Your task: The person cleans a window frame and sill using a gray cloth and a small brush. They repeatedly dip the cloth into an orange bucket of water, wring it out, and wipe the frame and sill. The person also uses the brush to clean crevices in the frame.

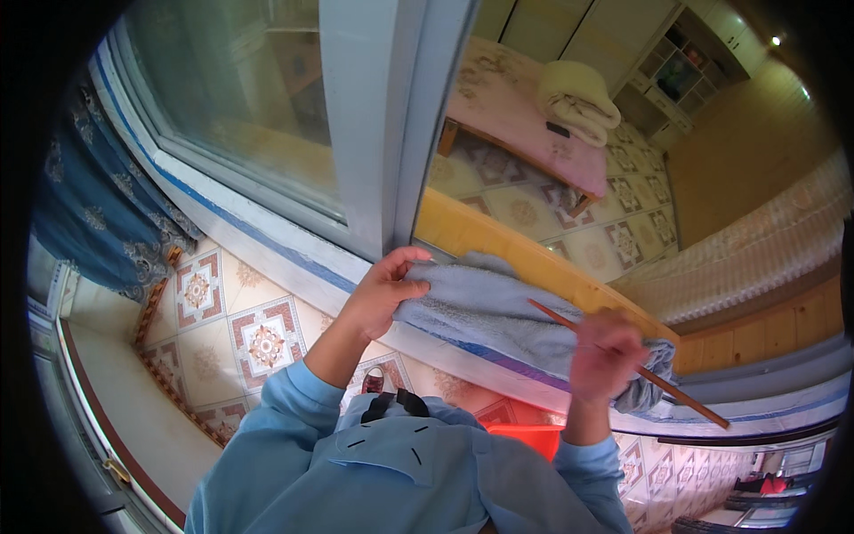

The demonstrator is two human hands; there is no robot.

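A grey cloth [494, 300] lies stretched along the window sill in front of me. My left hand [393, 290] pinches its left end between thumb and fingers, beside the window frame. Over the cloth's right part is my right hand [607, 354], blurred, with a thin brown wooden stick [687, 404] held in its fingers. The stick slants from above the cloth down to the lower right, past the sill's edge. The cloth's right end is bunched up beyond my right hand.
A grey window frame [367, 133] rises at the upper left. Beyond the wooden inner sill [467, 223] stands a bed [507, 113] with a rolled quilt [577, 100]. A red plastic container [527, 437] is below the sill, near my body. A blue curtain [100, 200] hangs at the far left.
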